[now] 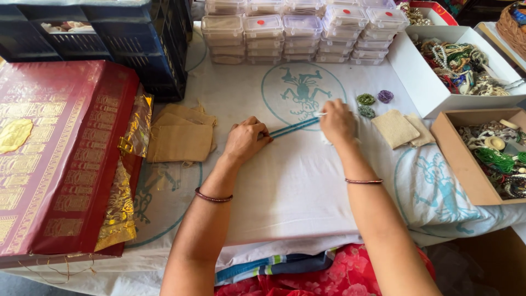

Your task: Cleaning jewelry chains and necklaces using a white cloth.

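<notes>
Your left hand (245, 140) and right hand (337, 121) each pinch teal bead strand (294, 127), stretched taut over white cloth (296, 186). Bare cloth toward you; three bead coils (366, 100), two beige pouches (395, 129) beside right hand.

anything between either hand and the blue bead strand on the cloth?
Nothing visible. The left hand pinches one end of the thin teal-blue bead strand and the right hand grips the other, so it runs taut between them on the white printed cloth. The small coiled bead bundles lie off to the right.
</notes>
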